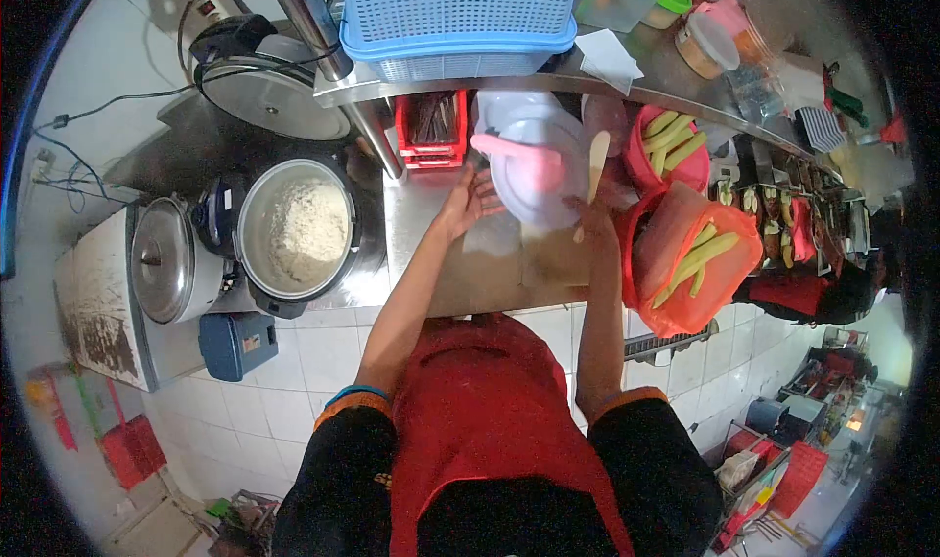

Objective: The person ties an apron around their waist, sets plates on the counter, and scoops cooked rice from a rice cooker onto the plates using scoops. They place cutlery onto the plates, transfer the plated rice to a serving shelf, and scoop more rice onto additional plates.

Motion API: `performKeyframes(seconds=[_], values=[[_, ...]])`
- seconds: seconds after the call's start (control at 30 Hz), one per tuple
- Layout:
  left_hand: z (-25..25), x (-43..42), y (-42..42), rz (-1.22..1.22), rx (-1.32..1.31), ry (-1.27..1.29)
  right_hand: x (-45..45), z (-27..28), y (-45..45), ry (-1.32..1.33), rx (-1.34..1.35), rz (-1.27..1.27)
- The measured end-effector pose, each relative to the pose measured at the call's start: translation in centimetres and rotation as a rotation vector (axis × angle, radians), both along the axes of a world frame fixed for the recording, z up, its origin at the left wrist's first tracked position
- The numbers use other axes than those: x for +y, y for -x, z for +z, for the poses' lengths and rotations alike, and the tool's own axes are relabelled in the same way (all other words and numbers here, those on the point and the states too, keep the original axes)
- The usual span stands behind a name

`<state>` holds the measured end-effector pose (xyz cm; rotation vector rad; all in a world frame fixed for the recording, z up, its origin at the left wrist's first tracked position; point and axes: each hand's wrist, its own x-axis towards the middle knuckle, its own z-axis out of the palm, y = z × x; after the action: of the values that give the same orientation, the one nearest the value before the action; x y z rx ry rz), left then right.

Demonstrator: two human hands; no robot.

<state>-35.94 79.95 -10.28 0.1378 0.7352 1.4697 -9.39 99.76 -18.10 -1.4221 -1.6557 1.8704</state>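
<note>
A white plastic basin leans at the back of the steel counter in front of me, with a pink scoop lying across it. My left hand is beside the basin's left edge, fingers spread and holding nothing. At the basin's right edge, my right hand is closed around a pale wooden spatula, which points away from me. Its fingertips reach the basin rim; whether they also grip the rim is unclear.
An open rice cooker holding white rice is on the left, near a lidded pot. Right of my hand, an orange basket and a red bowl contain long yellowish pieces. A shelf above carries a blue basket; red trays sit below.
</note>
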Motion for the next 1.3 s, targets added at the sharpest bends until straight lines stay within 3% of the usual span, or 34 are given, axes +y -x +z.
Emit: performKeyframes(seconds=[0.07, 0.13, 0.23, 0.27, 0.33, 0.37, 0.43, 0.47, 0.5, 0.6, 0.67, 0.73, 0.77, 0.83, 0.87, 0.93, 0.97, 1.0, 1.1, 1.17, 1.23, 1.3], values=[[-0.4, 0.3, -0.2, -0.017, -0.067, -0.082, -4.0, 0.8, -1.7, -0.212, -0.026, -0.081], [-1.0, -1.1, -0.7, -0.078, -0.019, -0.052, -6.6, -1.5, -4.6, -0.259, -0.034, -0.030], [-4.8, -5.2, -1.9, -0.245, 0.429, 0.178, -10.9, 1.4, -6.2, -0.313, -0.072, 0.121], [-3.8, -6.9, -2.3, -0.248, 0.424, 0.190, -12.5, 4.6, -5.6, -0.319, -0.107, 0.218], [-0.2, -10.2, -3.1, -0.210, 0.225, 0.409, -14.4, 6.7, -5.1, 0.076, -0.204, 0.258], [-0.6, -12.0, -3.3, -0.213, 0.224, 0.420, -15.2, 5.5, -5.2, 0.046, -0.164, 0.323], [-1.9, -15.2, -3.7, -0.097, 0.101, 0.082, -16.7, 5.6, -4.7, 0.100, -0.184, 0.392], [-2.4, -16.0, -3.7, -0.097, 0.097, 0.092, -17.1, 4.6, -4.5, 0.110, -0.186, 0.394], [-2.8, -16.8, -3.6, -0.085, 0.098, 0.147, -17.7, 3.4, -4.1, -0.010, -0.179, 0.395], [-5.2, -18.9, -3.4, -0.042, 0.052, 0.203, -17.4, 1.6, -2.2, 0.055, -0.121, 0.462], [-6.7, -19.1, -2.9, 0.040, 0.132, 0.320, -16.9, -0.7, -0.6, -0.059, 0.026, 0.462], [-6.9, -19.2, -3.0, 0.112, 0.129, 0.273, -16.7, -0.2, 0.6, -0.199, -0.100, 0.465], [-7.3, -19.3, -2.8, 0.117, 0.231, 0.331, -16.6, 0.0, 1.2, -0.346, -0.227, 0.451], [-7.9, -19.9, -2.5, 0.120, 0.522, 0.479, -16.5, 0.3, 2.4, -0.301, -0.207, 0.420], [-8.5, -20.2, -2.5, 0.136, 0.518, 0.484, -16.3, -0.1, 2.7, -0.253, -0.192, 0.374], [-9.8, -20.6, -2.2, 0.328, 0.724, 0.776, -15.8, -0.7, 3.4, -0.309, -0.218, 0.330], [-10.6, -21.1, -1.5, 0.376, 0.721, 0.511, -15.6, -0.9, 3.9, -0.362, -0.245, 0.267], [-9.4, -21.2, -1.3, 0.384, 0.717, 0.516, -15.7, -0.3, 4.3, -0.363, -0.244, 0.277], [-8.0, -21.3, -0.6, 0.467, 1.028, 0.569, -15.3, 0.9, 5.0, -0.456, -0.063, 0.085], [-7.7, -21.5, 0.4, 0.482, 1.150, 0.667, -14.1, 1.4, 4.8, -0.639, -0.238, 0.116], [-10.7, -22.3, 2.2, 0.693, 1.336, 0.608, -12.9, 1.0, 4.2, -0.763, -0.268, 0.089], [-9.7, -22.8, 3.2, 0.676, 1.363, 0.604, -11.1, -0.9, 2.4, -0.883, -0.297, 0.062]])
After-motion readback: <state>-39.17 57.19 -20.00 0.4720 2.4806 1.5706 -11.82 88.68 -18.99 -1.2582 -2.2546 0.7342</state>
